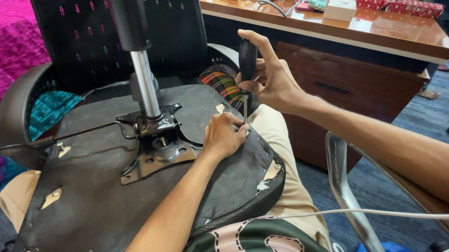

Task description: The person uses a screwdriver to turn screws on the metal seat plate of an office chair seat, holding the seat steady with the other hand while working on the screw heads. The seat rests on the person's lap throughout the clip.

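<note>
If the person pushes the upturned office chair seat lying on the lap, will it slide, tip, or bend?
The chair seat probably stays stiff: its underside looks like a rigid board under black fabric. It seems top-heavy, since the metal plate and gas cylinder stand up from it, so it may tip. The left hand steadies it while the right hand holds a screwdriver.

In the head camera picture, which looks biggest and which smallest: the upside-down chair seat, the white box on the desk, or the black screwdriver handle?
1. Upside-down chair seat, by far the largest.
2. White box.
3. Black screwdriver handle, held in the right hand.
The box and handle look close in size, and the box is farther away, so that order is unsure.
</note>
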